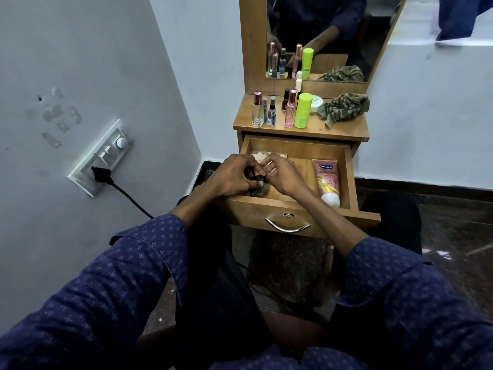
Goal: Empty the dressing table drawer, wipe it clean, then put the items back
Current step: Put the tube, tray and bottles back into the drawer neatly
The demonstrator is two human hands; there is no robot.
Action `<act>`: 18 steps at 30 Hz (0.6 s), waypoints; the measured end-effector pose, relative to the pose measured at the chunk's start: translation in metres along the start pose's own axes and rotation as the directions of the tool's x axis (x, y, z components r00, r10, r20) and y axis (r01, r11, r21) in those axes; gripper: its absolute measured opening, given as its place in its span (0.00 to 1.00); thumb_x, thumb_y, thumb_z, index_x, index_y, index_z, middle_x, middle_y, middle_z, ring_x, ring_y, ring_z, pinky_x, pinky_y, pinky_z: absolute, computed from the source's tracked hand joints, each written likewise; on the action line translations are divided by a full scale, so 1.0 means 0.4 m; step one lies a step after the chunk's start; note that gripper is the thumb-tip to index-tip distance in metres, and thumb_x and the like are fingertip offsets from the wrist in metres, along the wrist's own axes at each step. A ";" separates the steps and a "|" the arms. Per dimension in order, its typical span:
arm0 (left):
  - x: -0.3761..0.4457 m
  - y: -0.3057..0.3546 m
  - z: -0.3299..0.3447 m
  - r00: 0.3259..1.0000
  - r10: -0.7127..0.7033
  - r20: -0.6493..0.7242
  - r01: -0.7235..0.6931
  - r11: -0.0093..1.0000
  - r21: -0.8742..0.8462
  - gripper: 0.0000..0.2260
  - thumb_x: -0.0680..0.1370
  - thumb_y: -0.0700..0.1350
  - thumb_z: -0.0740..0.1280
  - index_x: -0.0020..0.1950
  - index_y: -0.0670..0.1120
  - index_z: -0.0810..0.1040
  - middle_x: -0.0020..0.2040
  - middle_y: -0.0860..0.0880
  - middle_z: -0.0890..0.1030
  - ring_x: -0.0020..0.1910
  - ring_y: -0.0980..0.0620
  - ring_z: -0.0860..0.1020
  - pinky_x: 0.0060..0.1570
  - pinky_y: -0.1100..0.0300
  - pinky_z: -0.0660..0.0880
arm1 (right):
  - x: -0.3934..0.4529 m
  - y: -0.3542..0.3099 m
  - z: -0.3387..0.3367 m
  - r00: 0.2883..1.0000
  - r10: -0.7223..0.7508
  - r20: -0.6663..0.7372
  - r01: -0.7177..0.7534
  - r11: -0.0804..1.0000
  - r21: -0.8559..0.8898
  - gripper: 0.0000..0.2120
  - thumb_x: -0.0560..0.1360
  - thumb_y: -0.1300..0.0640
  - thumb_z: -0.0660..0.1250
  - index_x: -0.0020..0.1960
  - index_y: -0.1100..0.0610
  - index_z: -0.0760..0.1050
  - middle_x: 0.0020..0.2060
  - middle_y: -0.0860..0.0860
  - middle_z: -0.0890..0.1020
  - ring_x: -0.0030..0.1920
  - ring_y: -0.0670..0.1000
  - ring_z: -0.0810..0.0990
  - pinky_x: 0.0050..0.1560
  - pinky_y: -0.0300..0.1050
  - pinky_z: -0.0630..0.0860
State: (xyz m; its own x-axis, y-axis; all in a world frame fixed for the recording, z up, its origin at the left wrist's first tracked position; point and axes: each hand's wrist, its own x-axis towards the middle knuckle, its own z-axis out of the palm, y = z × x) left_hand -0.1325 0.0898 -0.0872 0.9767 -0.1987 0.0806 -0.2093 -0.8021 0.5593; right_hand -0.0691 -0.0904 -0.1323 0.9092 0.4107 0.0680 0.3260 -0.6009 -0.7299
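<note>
Drawer [301,153] of dressing table pulled out, centre of view, curved metal handle [287,227] + round lock [288,215] on front panel. Inside, 3 o'clock side: pink tube [327,180] lying flat, white cap toward front, label reads "Vaseline"; smaller print below not legible. Inside, 11 o'clock corner: clear packet [266,157] w/ pale contents, partly hidden by hands.

Left hand [232,177] over drawer's 9 o'clock front corner, fingers curled round small dark-capped bottle [259,184]; grip closed on it. Right hand [282,174] just beside, fingertips meeting at same bottle's top; looks like a pinch there, exact contact hard to see. Both sleeves blue, dotted print.

Surface [344,130] above drawer, L to R: clear bottle w/ pink cap [257,109], small spray bottle w/ black top [272,113], dark nail-polish bottle [286,99], slim pink bottle [291,109], lime-green container [303,110], white round jar [317,104] behind it. Writing on these too small to read. Striped green cloth [345,109] crumpled at 2 o'clock end of surface. Mirror [320,36] at 12 o'clock.

Wall at 9 o'clock: switch plate [102,156] w/ black plug [100,173] and cord.
</note>
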 end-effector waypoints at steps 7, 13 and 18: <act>0.011 0.010 0.009 0.996 -0.016 0.093 0.014 1.000 0.025 0.12 0.71 0.42 0.81 0.54 0.48 0.88 0.47 0.54 0.86 0.43 0.59 0.81 0.42 0.66 0.76 | -0.011 0.029 -0.009 0.935 0.326 0.140 -0.341 0.935 0.094 0.10 0.77 0.70 0.64 0.48 0.57 0.78 0.44 0.55 0.85 0.38 0.52 0.87 0.42 0.47 0.86; 0.013 0.011 0.015 0.983 -0.019 0.181 0.014 0.999 0.030 0.11 0.71 0.41 0.81 0.51 0.49 0.88 0.45 0.57 0.86 0.42 0.66 0.81 0.40 0.74 0.73 | -0.006 0.034 0.003 0.868 0.340 0.362 -0.383 0.922 0.052 0.09 0.77 0.69 0.70 0.42 0.58 0.77 0.38 0.55 0.83 0.32 0.49 0.79 0.32 0.40 0.75; 0.018 0.011 0.019 0.970 -0.043 0.241 0.034 0.999 0.043 0.11 0.70 0.39 0.81 0.50 0.49 0.88 0.46 0.56 0.87 0.44 0.62 0.83 0.49 0.67 0.79 | 0.002 0.047 0.008 0.870 0.281 0.405 -0.298 0.954 -0.022 0.10 0.73 0.64 0.76 0.54 0.64 0.82 0.41 0.55 0.82 0.39 0.52 0.76 0.38 0.43 0.70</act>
State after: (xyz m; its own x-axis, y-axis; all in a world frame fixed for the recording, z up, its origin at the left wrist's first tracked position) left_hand -0.1268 0.0805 -0.0906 0.9449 -0.2939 -0.1446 -0.1782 -0.8317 0.5259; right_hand -0.0632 -0.0993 -0.1484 0.7778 0.4661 -0.4216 0.0455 -0.7109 -0.7019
